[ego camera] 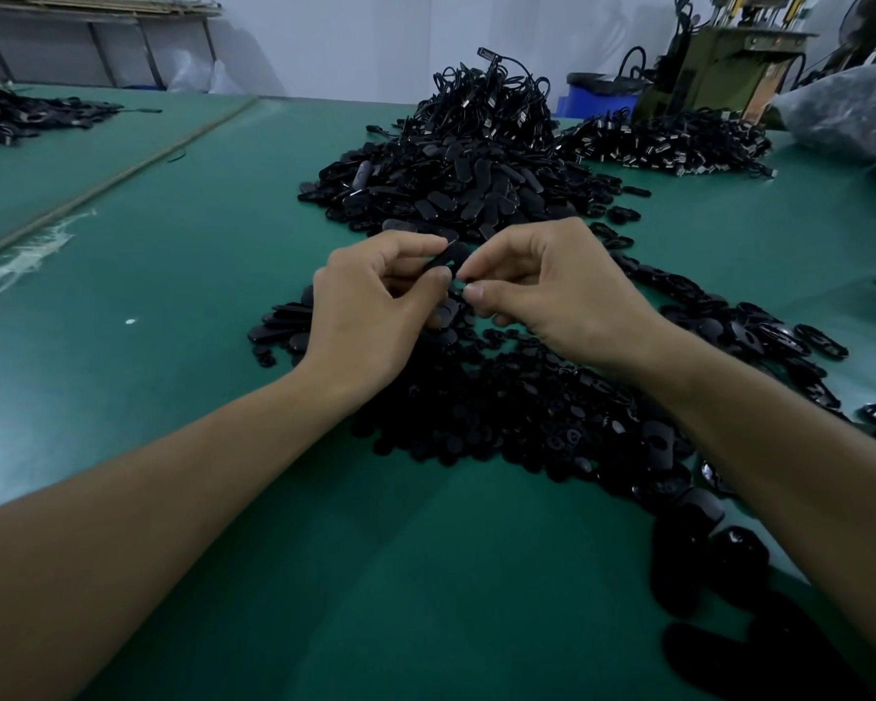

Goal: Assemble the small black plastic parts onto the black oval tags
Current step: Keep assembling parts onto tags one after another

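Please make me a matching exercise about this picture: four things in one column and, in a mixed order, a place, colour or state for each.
1 left hand
2 blue bin
3 cable heap
4 table

A green
B behind the pile of oval tags
C next to the green machine
D grips an oval tag

Pairs: 1-D, 2-C, 3-B, 4-A

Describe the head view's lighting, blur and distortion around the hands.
Head view: dim, bluish light; left hand and right hand are sharp, but the oval tag and small part they pinch blend into the near pile; wide-angle distortion stretches the forearms; lower-right corner dark.
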Demonstrator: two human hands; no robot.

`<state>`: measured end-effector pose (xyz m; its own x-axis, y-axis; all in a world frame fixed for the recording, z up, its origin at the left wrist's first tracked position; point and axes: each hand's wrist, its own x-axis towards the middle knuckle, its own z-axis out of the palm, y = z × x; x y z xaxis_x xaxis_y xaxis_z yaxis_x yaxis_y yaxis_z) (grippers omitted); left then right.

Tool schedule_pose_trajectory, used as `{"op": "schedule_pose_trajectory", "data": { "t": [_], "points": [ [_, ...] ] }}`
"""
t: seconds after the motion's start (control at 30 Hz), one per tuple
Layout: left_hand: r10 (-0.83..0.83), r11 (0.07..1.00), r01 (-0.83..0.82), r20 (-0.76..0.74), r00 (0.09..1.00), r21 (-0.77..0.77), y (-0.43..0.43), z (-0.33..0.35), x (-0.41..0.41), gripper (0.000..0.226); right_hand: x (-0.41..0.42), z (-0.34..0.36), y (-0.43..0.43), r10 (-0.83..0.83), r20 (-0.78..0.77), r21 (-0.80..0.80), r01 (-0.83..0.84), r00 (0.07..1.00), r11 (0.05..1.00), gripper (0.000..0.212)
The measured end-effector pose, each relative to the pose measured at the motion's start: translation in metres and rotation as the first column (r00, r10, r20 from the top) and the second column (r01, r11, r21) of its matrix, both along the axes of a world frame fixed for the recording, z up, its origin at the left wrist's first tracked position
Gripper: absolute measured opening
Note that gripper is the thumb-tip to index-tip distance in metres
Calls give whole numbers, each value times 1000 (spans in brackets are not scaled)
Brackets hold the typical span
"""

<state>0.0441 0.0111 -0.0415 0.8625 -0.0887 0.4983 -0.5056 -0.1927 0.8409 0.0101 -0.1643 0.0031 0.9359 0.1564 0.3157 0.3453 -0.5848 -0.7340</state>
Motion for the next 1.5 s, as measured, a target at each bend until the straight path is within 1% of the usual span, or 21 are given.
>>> {"op": "schedule_pose_trajectory", "data": {
  "t": [0.17,0.27,0.37,0.53,0.63,0.73,0.97,1.13,1.23,1.3,1.4,1.47,1.5],
  "points": [
    [1,1000,-1,-18,1000,-1,-1,0,-1,21,-1,0,2,21,7,20,-21,1000,1000,10],
    [-25,999,25,-11,1000,26,-1,1,-2,19,-1,1,2,-16,38,-6,16,999,1000,15],
    [-84,995,83,8,996,47,0,2,-4,18,-1,1,2,-56,77,-18,57,996,998,20],
    [-110,993,109,11,994,38,-1,2,-4,22,-3,2,4,-104,126,-70,113,987,991,12],
    [-115,991,114,21,993,68,-2,2,-5,23,-3,2,6,-96,157,-85,110,983,990,9],
    [-142,989,142,6,990,50,-2,3,-6,27,-4,3,8,-88,186,-119,112,979,987,8],
    [-168,986,168,-16,986,8,-2,4,-5,23,-4,1,10,-105,172,-162,133,980,978,10],
    [-178,984,179,-18,984,10,-2,4,-5,22,-4,0,10,-122,151,-157,146,981,977,13],
    [-188,982,188,-14,982,7,-1,4,-5,24,-6,1,8,-102,121,-152,120,987,981,18],
    [-198,980,198,-12,980,11,-1,4,-6,25,-6,2,8,-103,97,-122,115,990,986,19],
    [-203,979,203,-18,979,14,-1,4,-6,24,-6,1,7,-145,85,-41,149,986,988,16],
    [-166,985,166,-11,986,49,-2,4,-7,22,-7,1,8,-169,87,10,168,982,986,18],
    [-138,987,138,6,990,81,-2,4,-8,21,-7,0,9,-179,98,8,179,979,984,19]
  ]
}}
